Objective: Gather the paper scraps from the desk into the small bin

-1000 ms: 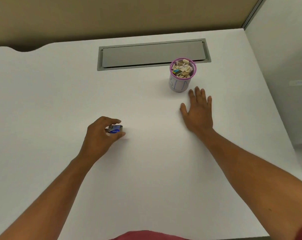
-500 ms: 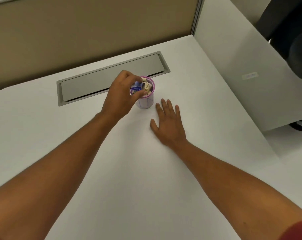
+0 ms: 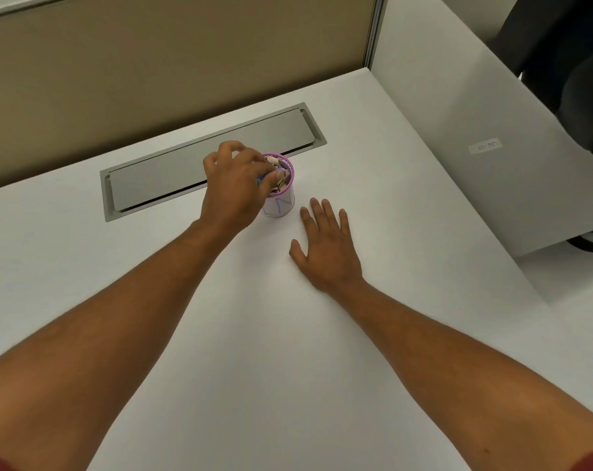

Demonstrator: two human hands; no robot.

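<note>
A small white bin (image 3: 281,205) with a pink rim stands on the white desk (image 3: 288,334), just in front of the grey cable hatch. Several paper scraps (image 3: 281,180) fill it to the top. My left hand (image 3: 235,185) is over the bin's left rim, fingers curled down into the opening, and a bit of a blue scrap (image 3: 259,181) shows under my fingertips. My right hand (image 3: 325,248) lies flat on the desk, fingers straight, just right of the bin and not touching it.
A grey cable hatch (image 3: 213,161) is set into the desk behind the bin. A beige partition rises at the back. A white side panel (image 3: 475,147) stands along the desk's right edge, with a dark office chair (image 3: 567,56) beyond it.
My left hand carried the blue scrap from the desk's middle up to the bin and now pushes it in. My right hand stays flat beside the bin. The camera view turned left.
</note>
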